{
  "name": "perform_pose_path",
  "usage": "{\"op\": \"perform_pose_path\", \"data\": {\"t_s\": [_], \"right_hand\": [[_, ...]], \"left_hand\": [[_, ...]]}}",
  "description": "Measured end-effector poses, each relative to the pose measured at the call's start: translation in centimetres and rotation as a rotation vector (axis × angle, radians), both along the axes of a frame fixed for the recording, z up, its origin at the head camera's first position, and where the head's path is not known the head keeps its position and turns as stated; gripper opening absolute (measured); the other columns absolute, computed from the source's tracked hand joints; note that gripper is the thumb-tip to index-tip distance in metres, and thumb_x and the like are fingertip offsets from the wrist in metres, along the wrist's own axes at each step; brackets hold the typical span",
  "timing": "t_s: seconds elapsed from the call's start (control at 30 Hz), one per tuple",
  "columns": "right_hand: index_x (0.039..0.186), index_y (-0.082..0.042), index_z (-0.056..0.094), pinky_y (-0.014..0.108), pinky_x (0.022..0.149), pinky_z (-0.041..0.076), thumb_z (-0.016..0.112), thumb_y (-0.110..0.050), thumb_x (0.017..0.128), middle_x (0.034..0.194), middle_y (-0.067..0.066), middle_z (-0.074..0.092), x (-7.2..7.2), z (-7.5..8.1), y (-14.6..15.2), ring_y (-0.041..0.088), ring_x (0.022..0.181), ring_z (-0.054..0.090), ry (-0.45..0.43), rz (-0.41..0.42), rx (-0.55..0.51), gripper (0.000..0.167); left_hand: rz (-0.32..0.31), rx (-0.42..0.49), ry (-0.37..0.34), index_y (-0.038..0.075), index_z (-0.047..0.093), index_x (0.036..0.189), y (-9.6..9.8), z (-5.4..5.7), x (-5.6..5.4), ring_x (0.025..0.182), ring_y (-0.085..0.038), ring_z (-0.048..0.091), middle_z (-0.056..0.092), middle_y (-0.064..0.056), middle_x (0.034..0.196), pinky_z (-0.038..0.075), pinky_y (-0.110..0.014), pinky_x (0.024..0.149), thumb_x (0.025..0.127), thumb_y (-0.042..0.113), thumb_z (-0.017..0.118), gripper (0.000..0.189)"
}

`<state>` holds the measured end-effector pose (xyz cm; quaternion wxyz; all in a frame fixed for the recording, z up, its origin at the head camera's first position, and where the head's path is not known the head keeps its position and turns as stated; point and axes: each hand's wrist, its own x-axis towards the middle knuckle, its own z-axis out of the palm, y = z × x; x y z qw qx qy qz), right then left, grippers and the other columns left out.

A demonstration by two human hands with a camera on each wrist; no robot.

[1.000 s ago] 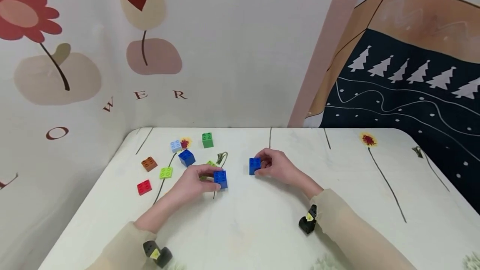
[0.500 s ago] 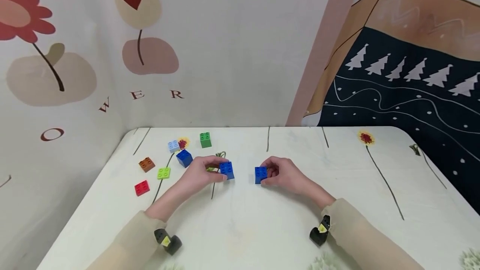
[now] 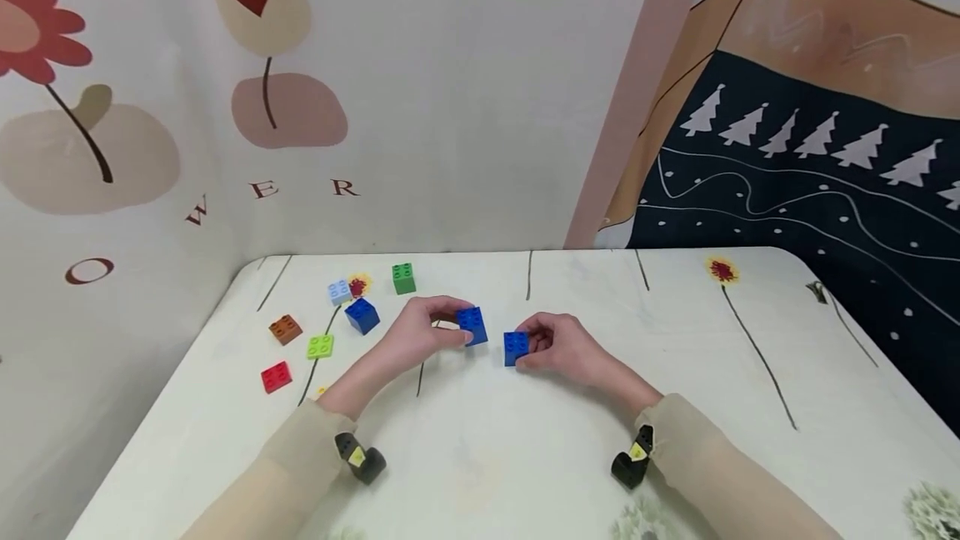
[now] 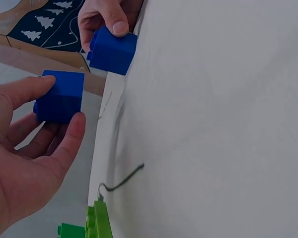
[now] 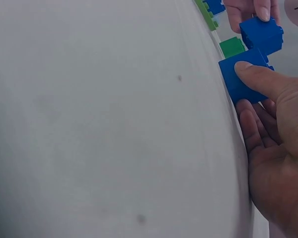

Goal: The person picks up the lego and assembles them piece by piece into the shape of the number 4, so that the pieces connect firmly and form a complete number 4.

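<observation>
Pinching one blue block point(image 3: 472, 326) between thumb and fingers, the left hand point(image 3: 423, 329) holds it off its right side, near but apart from a second blue block point(image 3: 516, 348). The right hand point(image 3: 564, 350) grips that second block at its own left. Left of the left hand lie a third blue block point(image 3: 362, 316), a lime brick point(image 3: 320, 346), a brown brick point(image 3: 286, 329) and a red brick point(image 3: 277, 377); a green block point(image 3: 403, 278) stands just beyond it.

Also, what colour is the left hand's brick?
Blue; the brick shows best in the left wrist view.
</observation>
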<state>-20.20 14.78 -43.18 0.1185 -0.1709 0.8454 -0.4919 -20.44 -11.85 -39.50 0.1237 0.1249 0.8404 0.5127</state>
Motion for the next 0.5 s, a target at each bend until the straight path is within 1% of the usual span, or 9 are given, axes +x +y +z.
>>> {"op": "perform_pose_path", "data": {"t_s": [0.17, 0.37, 0.5], "right_hand": [[0.112, 0.000, 0.069, 0.025, 0.069, 0.051, 0.087, -0.004, 0.081, 0.087, 0.003, 0.065, -0.2, -0.1, -0.2, 0.017, 0.078, 0.058, 0.003, -0.002, -0.010, 0.036], [0.110, 0.002, 0.070, 0.024, 0.066, 0.049, 0.088, -0.005, 0.079, 0.084, 0.002, 0.066, -0.3, -0.3, -0.6, 0.017, 0.075, 0.058, 0.032, 0.013, -0.031, 0.036], [0.111, 0.002, 0.071, 0.024, 0.066, 0.049, 0.088, -0.004, 0.079, 0.084, 0.002, 0.066, -0.2, -0.3, -0.6, 0.016, 0.074, 0.058, 0.040, -0.002, -0.025, 0.037]], "left_hand": [[-0.041, 0.045, -0.015, 0.010, 0.069, 0.131, 1.0, 0.3, 0.1, 0.117, -0.026, 0.063, 0.070, -0.006, 0.122, 0.053, -0.045, 0.100, 0.092, 0.011, 0.078, 0.040], [-0.084, 0.112, -0.021, 0.006, 0.069, 0.131, 2.0, 0.5, 0.3, 0.116, -0.027, 0.063, 0.069, -0.009, 0.124, 0.054, -0.040, 0.099, 0.092, 0.009, 0.077, 0.040], [-0.095, 0.112, -0.007, 0.007, 0.069, 0.131, 2.5, 0.3, 0.2, 0.117, -0.026, 0.062, 0.069, -0.008, 0.124, 0.055, -0.038, 0.098, 0.092, 0.008, 0.077, 0.040]]}}
